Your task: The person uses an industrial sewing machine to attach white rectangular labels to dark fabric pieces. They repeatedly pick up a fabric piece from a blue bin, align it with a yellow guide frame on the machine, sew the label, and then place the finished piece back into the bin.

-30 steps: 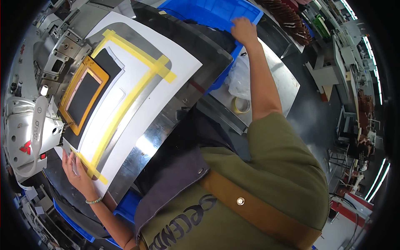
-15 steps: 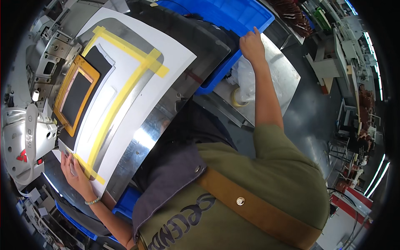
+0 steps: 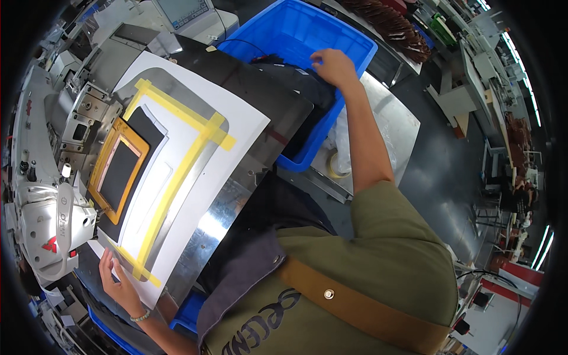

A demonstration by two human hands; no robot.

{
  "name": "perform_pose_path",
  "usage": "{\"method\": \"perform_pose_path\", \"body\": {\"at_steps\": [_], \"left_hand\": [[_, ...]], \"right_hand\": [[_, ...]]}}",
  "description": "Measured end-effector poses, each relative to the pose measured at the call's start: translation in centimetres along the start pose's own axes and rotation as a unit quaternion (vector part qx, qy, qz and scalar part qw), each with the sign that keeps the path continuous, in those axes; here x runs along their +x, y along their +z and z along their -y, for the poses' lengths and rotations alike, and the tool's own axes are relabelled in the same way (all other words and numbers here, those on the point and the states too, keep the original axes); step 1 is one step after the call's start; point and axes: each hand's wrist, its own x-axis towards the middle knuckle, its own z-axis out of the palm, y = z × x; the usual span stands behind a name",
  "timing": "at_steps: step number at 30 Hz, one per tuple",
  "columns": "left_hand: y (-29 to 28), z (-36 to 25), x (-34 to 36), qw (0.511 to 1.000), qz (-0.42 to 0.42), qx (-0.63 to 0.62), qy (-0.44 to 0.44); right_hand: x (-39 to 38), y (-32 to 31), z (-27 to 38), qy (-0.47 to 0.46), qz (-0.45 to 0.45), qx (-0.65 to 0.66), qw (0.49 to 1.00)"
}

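work in hand, by judgement: a bare left hand [image 3: 123,287] is attending the lower-left edge of a large white sheet banded with yellow tape [image 3: 242,124], while a bare right hand [image 3: 336,68] is hanging at a blue rectangular plastic bin [image 3: 302,26] holding dark cloth [image 3: 293,80]; the next move is seemingly calling for a flat, unshifted sheet. black flat piece [image 3: 147,127]: is lying on the sheet, under an amber rectangular frame [image 3: 131,186]. left fingers are standing loosely parted, contact uncertain; right fingers are curling below a bent wrist, grasp impossible to tell.
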Motion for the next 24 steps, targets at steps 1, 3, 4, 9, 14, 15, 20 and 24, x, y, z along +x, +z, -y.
{"method": "perform_pose_path", "body": {"at_steps": [1,3,4,9,14,15,20,24], "left_hand": [[0.0,-0.7,0.1,1.000,0.009,-0.002,0.016],[0.1,-2.2,0.4,0.999,0.024,-0.006,0.042],[0.2,-2.8,0.6,0.998,0.042,-0.019,0.032],[-0.4,-3.7,-0.2,0.995,0.077,-0.058,0.013],[-1.1,-3.5,0.2,0.993,0.091,-0.071,0.006],[-1.1,-3.1,0.4,0.994,0.089,-0.064,0.004],[-0.6,-3.3,1.9,0.994,0.087,-0.057,0.033],[-0.2,-2.6,2.8,0.993,0.056,0.015,0.098]], "right_hand": [[1.0,0.2,0.5,0.002,0.088,0.054,0.995],[2.3,3.9,-0.4,-0.031,0.169,0.039,0.984],[2.5,5.6,-0.9,-0.046,0.208,0.031,0.977],[2.9,4.4,-1.4,-0.036,0.174,0.049,0.983],[3.8,-3.9,0.2,-0.085,0.063,0.347,0.932],[4.2,-5.1,1.4,-0.102,0.074,0.373,0.919],[4.7,-10.0,9.5,-0.221,0.095,0.400,0.884],[4.0,-11.7,18.2,-0.283,0.180,0.496,0.801]]}}
